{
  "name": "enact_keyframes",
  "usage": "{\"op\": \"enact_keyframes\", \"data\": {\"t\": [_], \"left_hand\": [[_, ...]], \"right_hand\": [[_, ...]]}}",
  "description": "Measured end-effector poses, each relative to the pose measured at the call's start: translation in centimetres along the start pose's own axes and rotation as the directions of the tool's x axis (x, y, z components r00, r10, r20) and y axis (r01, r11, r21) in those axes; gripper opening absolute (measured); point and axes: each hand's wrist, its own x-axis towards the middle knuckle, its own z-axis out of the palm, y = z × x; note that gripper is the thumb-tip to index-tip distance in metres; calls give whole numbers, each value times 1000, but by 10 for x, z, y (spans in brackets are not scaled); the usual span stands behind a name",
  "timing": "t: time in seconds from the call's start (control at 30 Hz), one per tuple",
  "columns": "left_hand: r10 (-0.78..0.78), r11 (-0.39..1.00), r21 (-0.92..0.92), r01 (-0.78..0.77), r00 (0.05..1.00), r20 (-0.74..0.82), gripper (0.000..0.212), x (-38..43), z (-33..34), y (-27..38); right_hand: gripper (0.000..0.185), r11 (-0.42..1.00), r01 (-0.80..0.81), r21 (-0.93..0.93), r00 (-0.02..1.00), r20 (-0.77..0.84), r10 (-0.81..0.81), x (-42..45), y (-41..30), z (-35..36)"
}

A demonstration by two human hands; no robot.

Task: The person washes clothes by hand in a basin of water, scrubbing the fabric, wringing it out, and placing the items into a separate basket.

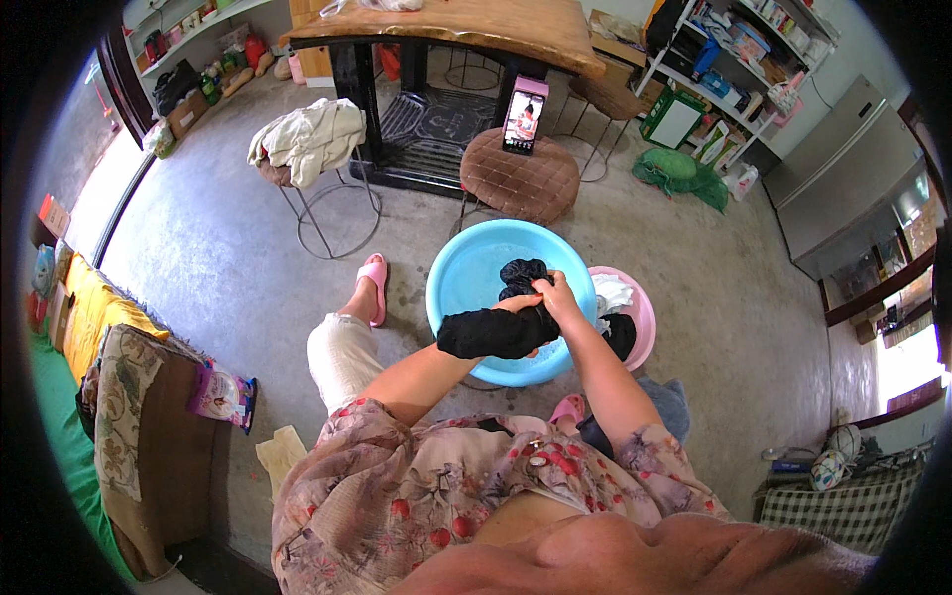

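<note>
Both hands grip a wet-looking black cloth (487,333) above a light blue plastic basin (454,260). My left hand (524,305) holds it from the left, partly hidden under the cloth, which hangs over that wrist. On the right, my right hand (556,294) has its fingers closed on the bunched black fabric. Water with some suds shows in the basin. Touching the basin's right side is a smaller pink basin (647,327) with white cloth (611,291) and black cloth (619,338) in it.
A brown quilted stool (520,182) bearing a phone (523,119) stands just beyond the basin. Farther left, another stool holds a pale cloth (309,137). Behind them is a wooden table (446,26). A sofa arm (149,416) lies at the left.
</note>
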Motion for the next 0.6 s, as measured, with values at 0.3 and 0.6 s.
{"op": "enact_keyframes", "data": {"t": [0.3,0.6], "left_hand": [[141,972,-211,-107,978,153,43,0,33,-8],[610,754,-175,-633,774,-171,40,54,-23,-51]], "right_hand": [[80,149,-422,894,903,429,-19,-22,-8,-29],[73,295,-233,927,834,346,-429,-38,-36,48]]}}
